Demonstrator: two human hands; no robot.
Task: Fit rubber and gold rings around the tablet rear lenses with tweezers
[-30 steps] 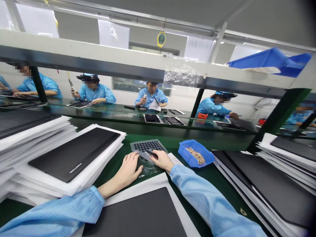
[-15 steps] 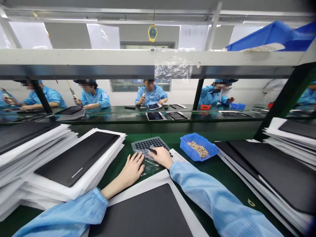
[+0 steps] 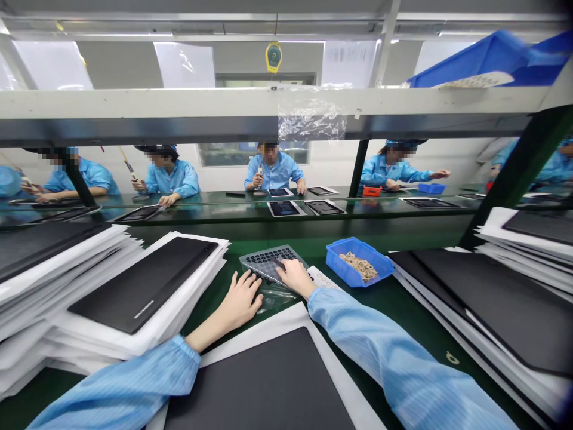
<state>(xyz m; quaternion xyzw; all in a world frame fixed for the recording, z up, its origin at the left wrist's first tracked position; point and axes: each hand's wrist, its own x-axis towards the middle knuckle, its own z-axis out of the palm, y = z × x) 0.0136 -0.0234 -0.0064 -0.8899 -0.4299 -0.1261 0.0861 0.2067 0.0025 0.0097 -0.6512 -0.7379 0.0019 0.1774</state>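
Note:
A clear sheet of small dark round pads (image 3: 268,263) lies on the green bench ahead of me. My left hand (image 3: 239,298) rests flat on the sheet's near left corner, fingers stretched out. My right hand (image 3: 294,276) is closed on a thin dark tool (image 3: 278,262) whose tip touches the sheet. A black panel on white foam (image 3: 264,388) lies directly below my arms.
Stacks of black panels between white sheets stand at left (image 3: 143,286) and right (image 3: 501,310). A blue tray of small tan parts (image 3: 359,261) sits right of my hands. Several workers in blue sit across the conveyor (image 3: 286,218). A shelf beam (image 3: 268,110) runs overhead.
The view has levelled and shifted slightly. My hands stay on the sheet; the right hand with the tool has edged a little farther onto it.

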